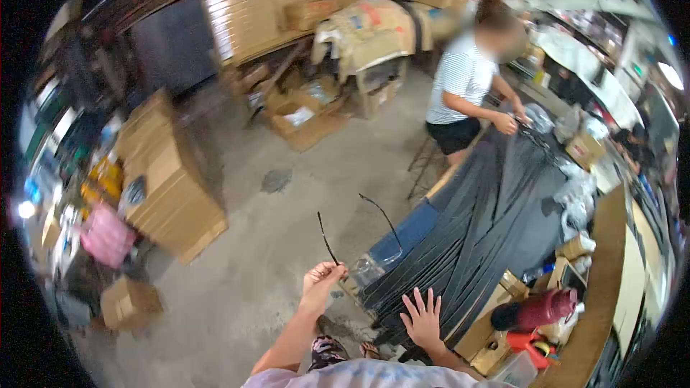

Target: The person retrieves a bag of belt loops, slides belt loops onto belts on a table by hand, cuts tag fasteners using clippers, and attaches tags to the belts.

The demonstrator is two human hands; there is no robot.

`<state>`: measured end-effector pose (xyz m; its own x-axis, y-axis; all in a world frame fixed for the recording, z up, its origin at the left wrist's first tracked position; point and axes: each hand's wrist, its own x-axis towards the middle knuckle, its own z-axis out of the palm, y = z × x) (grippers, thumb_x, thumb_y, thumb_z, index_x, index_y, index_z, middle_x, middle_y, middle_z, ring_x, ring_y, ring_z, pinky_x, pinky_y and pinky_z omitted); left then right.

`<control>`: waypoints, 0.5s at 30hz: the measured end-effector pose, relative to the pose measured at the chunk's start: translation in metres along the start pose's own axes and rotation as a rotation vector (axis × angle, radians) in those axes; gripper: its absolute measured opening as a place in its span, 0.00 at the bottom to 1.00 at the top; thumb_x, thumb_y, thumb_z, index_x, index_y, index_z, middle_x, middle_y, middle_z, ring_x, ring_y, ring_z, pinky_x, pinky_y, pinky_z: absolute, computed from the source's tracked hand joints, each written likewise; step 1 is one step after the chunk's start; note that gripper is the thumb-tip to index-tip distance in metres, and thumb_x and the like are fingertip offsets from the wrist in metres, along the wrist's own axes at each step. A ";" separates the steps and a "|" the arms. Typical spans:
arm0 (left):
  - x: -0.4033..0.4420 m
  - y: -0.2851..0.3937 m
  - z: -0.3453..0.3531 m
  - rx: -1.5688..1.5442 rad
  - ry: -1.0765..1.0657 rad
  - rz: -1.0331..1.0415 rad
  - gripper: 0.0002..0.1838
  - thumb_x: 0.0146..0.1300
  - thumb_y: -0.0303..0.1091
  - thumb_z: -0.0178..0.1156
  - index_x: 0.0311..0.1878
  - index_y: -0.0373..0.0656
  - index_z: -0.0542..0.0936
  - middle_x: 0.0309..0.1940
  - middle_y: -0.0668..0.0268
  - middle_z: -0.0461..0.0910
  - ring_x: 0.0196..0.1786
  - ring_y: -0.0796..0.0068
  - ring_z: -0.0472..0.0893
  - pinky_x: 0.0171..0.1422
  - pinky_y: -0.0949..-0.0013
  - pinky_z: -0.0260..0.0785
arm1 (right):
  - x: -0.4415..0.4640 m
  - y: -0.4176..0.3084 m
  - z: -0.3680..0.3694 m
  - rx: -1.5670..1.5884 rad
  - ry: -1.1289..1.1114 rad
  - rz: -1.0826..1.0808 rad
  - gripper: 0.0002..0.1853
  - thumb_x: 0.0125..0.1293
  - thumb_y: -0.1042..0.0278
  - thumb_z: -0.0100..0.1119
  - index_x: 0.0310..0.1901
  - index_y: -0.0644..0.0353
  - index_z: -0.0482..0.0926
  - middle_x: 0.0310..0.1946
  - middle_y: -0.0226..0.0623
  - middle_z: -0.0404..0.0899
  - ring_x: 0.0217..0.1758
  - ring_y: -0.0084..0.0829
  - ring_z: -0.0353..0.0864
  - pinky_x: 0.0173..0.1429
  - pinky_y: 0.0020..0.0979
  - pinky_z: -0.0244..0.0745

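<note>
My left hand (323, 286) is closed around one end of a pair of eyeglasses (329, 240), with the thin dark temples pointing up and away over the floor. To the right, my right hand (422, 318) has its fingers spread over a bundle of long black strips (460, 244), at the near end of the worktable. The strips run away along the table toward a co-worker in a striped shirt (463, 75), whose hands are at their far end. Nothing shows between the fingers of my right hand.
A dark red bottle (539, 310) and an orange tape dispenser (528, 348) lie at the table's near right. Plastic bags (575, 208) line its right side. Large cardboard boxes (172, 187) stand on the floor at left, and an opened carton (302, 111) lies farther back.
</note>
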<state>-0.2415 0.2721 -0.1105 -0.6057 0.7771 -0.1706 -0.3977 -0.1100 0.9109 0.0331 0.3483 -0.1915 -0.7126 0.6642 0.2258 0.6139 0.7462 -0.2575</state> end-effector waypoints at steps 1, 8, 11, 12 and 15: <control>0.016 0.000 0.004 0.023 -0.038 -0.070 0.04 0.60 0.26 0.63 0.38 0.38 0.80 0.35 0.65 0.82 0.38 0.78 0.80 0.48 0.74 0.70 | 0.000 -0.002 -0.001 -0.016 0.021 0.064 0.26 0.65 0.51 0.54 0.65 0.42 0.66 0.70 0.37 0.56 0.72 0.58 0.50 0.69 0.64 0.44; 0.101 0.035 -0.010 0.120 -0.486 -0.209 0.05 0.59 0.25 0.64 0.39 0.40 0.79 0.38 0.65 0.82 0.41 0.80 0.79 0.50 0.74 0.72 | 0.014 -0.023 -0.005 0.205 0.139 0.266 0.31 0.60 0.58 0.62 0.65 0.53 0.64 0.69 0.43 0.56 0.73 0.51 0.51 0.73 0.56 0.42; 0.124 0.052 -0.045 0.151 -0.602 -0.237 0.05 0.59 0.25 0.64 0.38 0.40 0.79 0.39 0.66 0.82 0.41 0.81 0.78 0.50 0.75 0.72 | 0.063 -0.080 -0.029 0.178 0.249 0.372 0.32 0.63 0.62 0.58 0.67 0.61 0.59 0.67 0.48 0.58 0.72 0.47 0.55 0.73 0.51 0.45; 0.129 0.055 -0.060 0.166 -0.600 -0.256 0.05 0.59 0.25 0.65 0.37 0.40 0.79 0.39 0.66 0.82 0.41 0.81 0.78 0.50 0.75 0.72 | 0.086 -0.100 -0.032 0.573 0.360 0.462 0.31 0.65 0.62 0.56 0.67 0.63 0.58 0.67 0.48 0.58 0.71 0.46 0.57 0.73 0.48 0.48; 0.142 0.065 -0.101 0.199 -0.584 -0.289 0.05 0.58 0.23 0.65 0.37 0.41 0.79 0.39 0.66 0.82 0.42 0.81 0.78 0.50 0.75 0.72 | 0.158 -0.155 -0.038 1.374 0.550 0.486 0.33 0.71 0.53 0.48 0.69 0.63 0.52 0.66 0.46 0.60 0.64 0.43 0.67 0.70 0.42 0.56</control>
<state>-0.4233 0.3126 -0.1136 -0.0007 0.9714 -0.2376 -0.3195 0.2249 0.9205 -0.1620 0.3395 -0.0804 -0.1488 0.9844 0.0933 -0.2491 0.0540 -0.9670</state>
